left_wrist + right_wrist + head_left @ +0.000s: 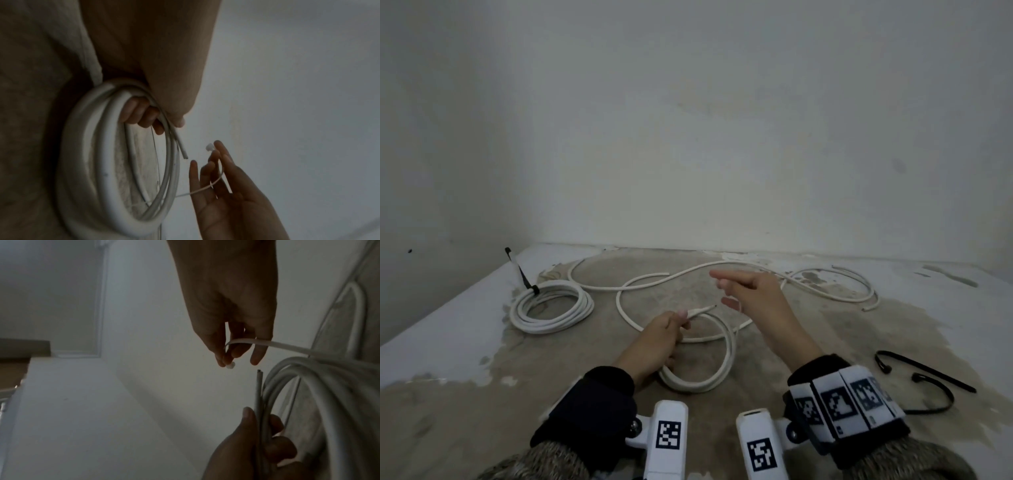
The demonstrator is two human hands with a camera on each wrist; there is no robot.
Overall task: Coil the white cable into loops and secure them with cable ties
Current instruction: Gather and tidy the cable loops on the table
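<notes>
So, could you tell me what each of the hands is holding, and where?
Left hand grips the coil at its top, beside the cable end. Right hand pinches a white tie near its head.

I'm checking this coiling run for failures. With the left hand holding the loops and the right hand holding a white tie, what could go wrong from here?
The coil is held only by the left hand; if that grip loosens, the loops may spring apart. The cut cable end sticks out free and could escape the tie. The right hand holds the white cable tie only near its head, so it might slip.
</notes>
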